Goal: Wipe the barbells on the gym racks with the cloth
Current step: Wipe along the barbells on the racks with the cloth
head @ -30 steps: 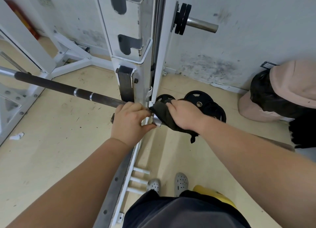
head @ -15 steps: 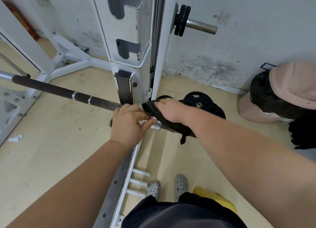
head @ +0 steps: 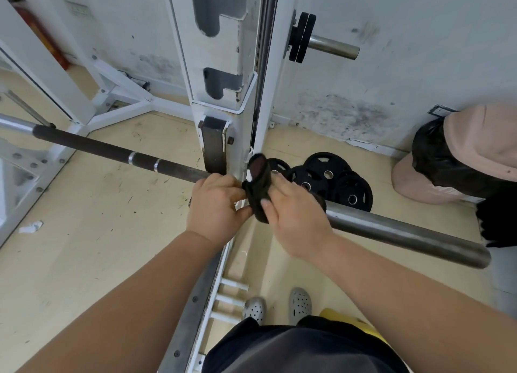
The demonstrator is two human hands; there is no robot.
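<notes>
Barbell [head: 391, 230]: across the white rack upright [head: 218, 51], dark shaft to the far left, steel sleeve to the near right.
Cloth [head: 256, 196]: dark, bunched over the bar just right of the upright.
Left hand [head: 214, 205]: curled round the shaft, touching the cloth.
Right hand [head: 293, 219]: holding the cloth on the bar between thumb and fingers.

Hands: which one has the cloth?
The right hand, wrapped over the black cloth on the barbell; the left hand grips the bare shaft beside it.
</notes>
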